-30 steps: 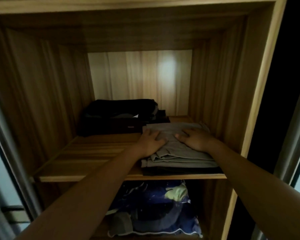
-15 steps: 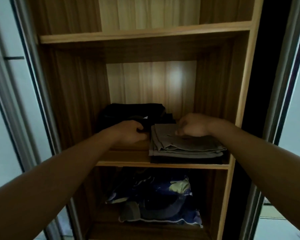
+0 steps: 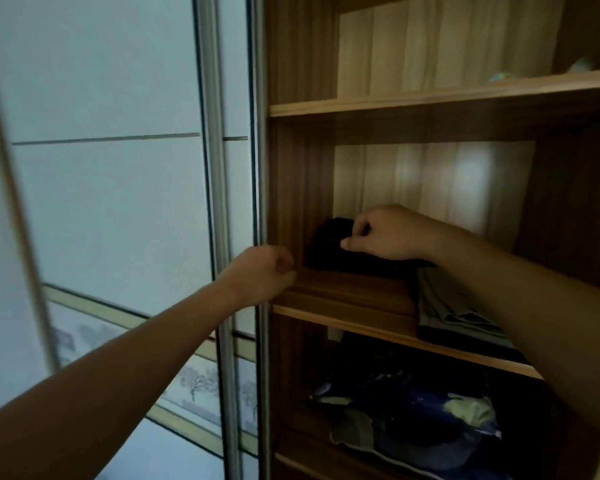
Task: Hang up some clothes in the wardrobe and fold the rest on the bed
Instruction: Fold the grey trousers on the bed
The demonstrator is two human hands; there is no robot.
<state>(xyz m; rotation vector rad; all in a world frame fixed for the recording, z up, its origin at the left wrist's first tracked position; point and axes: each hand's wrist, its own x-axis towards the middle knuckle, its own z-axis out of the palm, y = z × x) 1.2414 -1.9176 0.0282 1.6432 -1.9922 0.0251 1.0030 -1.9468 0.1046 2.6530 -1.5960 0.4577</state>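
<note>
Reaching into the wardrobe from the head view, the right hand [image 3: 385, 233] sits on top of the dark pile [image 3: 328, 245]. Its fingers curl down over the pile's upper edge and its thumb lies along the front. It looks like a pinch on the top layer, though the dim light hides how much cloth is taken. The dark pile lies at the far left of the middle shelf [image 3: 343, 299], against the back panel. Its long axis runs left to right along the shelf, and most of it shows left of and below the right hand.

The left hand [image 3: 260, 275] is at the near left corner of the shelf, beside the wardrobe's side wall. Its fingers are curled, but I cannot tell whether they grip the edge or nothing. It is just apart from the dark pile, nearer the viewer and further left.

A grey pile [image 3: 454, 308] rests at the right of the same shelf, partly hidden by the right forearm. Blue bedding [image 3: 413, 410] fills the compartment below. A sliding door [image 3: 118, 202] stands to the left.

The right hand is the one on the cloth, so any pull would likely come toward the near edge. The left hand is well placed to slide under the pile's left end.
</note>
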